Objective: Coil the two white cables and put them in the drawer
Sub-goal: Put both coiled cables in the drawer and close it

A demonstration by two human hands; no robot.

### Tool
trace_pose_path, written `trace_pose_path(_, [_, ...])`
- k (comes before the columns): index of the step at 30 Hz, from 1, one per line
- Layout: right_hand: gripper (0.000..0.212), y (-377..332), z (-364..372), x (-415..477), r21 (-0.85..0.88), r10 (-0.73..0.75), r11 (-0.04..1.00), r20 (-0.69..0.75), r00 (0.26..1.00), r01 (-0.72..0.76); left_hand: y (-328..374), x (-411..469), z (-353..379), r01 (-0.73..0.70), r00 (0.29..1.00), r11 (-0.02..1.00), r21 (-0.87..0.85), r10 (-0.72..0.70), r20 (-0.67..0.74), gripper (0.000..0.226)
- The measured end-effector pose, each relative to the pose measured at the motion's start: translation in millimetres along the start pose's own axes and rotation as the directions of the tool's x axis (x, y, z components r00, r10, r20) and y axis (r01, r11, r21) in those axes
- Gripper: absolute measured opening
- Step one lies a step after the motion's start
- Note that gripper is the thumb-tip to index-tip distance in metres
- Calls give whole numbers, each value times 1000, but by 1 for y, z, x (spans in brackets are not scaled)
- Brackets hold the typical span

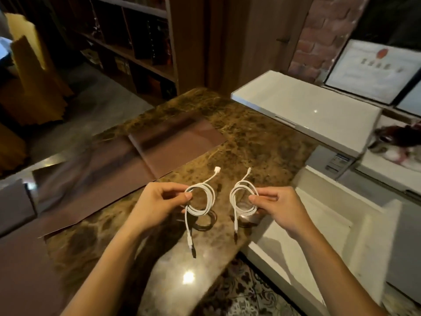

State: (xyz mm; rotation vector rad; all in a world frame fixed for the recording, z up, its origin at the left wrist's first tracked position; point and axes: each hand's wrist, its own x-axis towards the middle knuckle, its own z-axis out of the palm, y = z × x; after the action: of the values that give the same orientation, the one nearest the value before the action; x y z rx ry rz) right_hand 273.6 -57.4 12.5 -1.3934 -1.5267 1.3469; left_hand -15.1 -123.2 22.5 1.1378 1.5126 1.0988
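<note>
Two white cables are wound into small loops and held just above a brown marble counter [239,137]. My left hand [157,201] pinches the left coil [208,199]; one plug end points up and away, the other hangs down toward me. My right hand [278,206] pinches the right coil [241,201] the same way, with a tail dangling below it. The coils are side by side, a short gap apart. To the right, below the counter, an open white drawer [303,229] stands pulled out, and the inside that I can see is bare.
Brown mats [173,142] lie on the counter's left and middle. A white cabinet top [307,106] sits at the back right, with framed papers [373,69] leaning behind it. Dark shelves [127,42] stand at the back left. Patterned floor [250,293] shows below the counter edge.
</note>
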Motion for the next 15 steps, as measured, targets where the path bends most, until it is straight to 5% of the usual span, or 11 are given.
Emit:
trace_pose_path(7, [19,56,-115,-12,-18,83,996,-185,979,-88,11,18,139,57,993,996,-62,-51,104,13])
trace_pose_path(11, [34,88,-172,-13,-107,122,983,-234,965,-150,3,25,213,54,986,998,-32,-49,159,13])
trace_pose_path(15, [5,130,-217,3,-268,166,936,-235,958,-229,-18,36,272,60,974,995,74,-74,213,11])
